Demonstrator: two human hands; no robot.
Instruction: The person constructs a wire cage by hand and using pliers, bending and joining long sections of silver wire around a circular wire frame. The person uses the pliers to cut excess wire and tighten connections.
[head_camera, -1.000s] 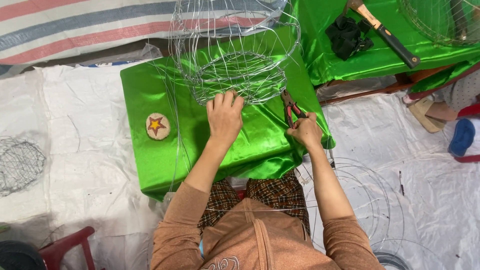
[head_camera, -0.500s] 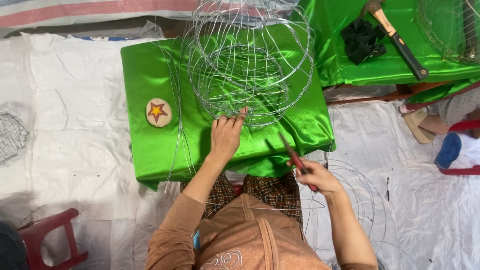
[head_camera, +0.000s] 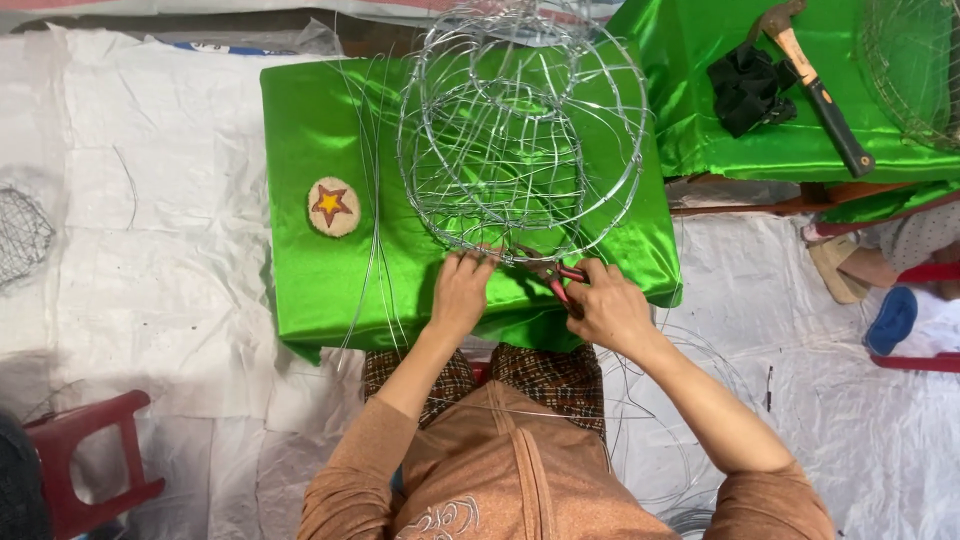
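Two hands at work on a green satin-covered table (head_camera: 310, 260), seen from above. Going L to R: far L edge, a dark wire mesh piece (head_camera: 20, 235) on the white floor sheet (head_camera: 150, 200); below it a red plastic stool (head_camera: 90, 460), partly cut off. On the table's L part lies a round patch w/ a yellow star on red (head_camera: 333, 207), and just R of it a bundle of long straight wires (head_camera: 375, 230) running top to bottom, hanging over the near edge.

Centre: a round wire frame (head_camera: 520, 130), hoops + crossing strands, sits on the table & takes up most of its R half. Left hand (head_camera: 462, 292) is at the frame's near rim, fingers curled down onto the bottom hoop, pinching wire there – closed on it as far as I can see. Right hand (head_camera: 608, 305) just beside it, wrapped shut round red-handled pliers (head_camera: 562, 280), whose nose points at the same rim spot between both hands. Hands near each other, not touching.

R side: second green table (head_camera: 720, 130) w/ a black cloth bundle (head_camera: 748, 88) & a hammer (head_camera: 815, 85) lying at a slant, wooden neck, dark grip. Far R top corner, another wire frame (head_camera: 915, 70), cut off. Below, loose wire hoops (head_camera: 700, 400) on the floor sheet, & a blue sandal (head_camera: 893, 320) at the R edge
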